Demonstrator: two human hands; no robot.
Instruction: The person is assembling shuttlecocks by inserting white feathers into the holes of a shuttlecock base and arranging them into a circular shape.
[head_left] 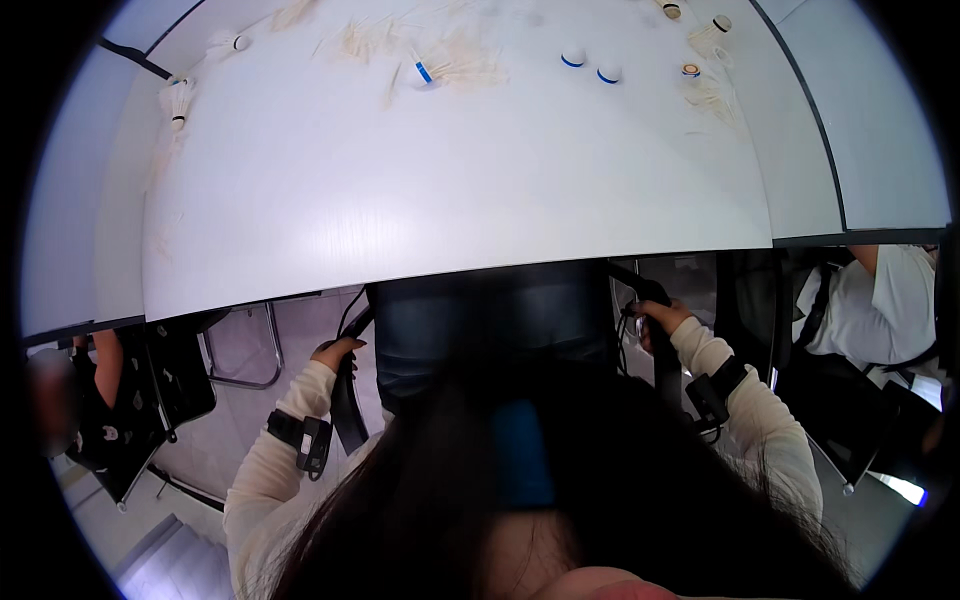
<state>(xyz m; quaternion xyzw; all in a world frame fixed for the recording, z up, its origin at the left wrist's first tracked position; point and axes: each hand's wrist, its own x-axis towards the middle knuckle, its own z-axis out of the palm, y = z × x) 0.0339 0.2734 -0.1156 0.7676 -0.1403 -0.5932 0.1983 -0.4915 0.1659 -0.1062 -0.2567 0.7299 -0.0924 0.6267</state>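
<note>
Below the table's front edge, my left hand (pixel 338 354) is closed around the left armrest (pixel 346 408) of a black chair (pixel 490 315). On the other side, my right hand (pixel 664 318) grips the chair's right armrest (pixel 652 290), its fingers partly hidden. Both forearms are in cream sleeves with a black strapped device on each. The chair's dark padded part sits between my hands, right against the white table (pixel 450 190).
Shuttlecocks (pixel 178 104) lie at the table's far left, others (pixel 712 32) at the far right. Loose feathers (pixel 455 65) and blue-banded cork heads (pixel 609 75) are scattered at the back. Low partitions (pixel 860 120) flank the table. People sit at left (pixel 108 375) and right (pixel 870 310).
</note>
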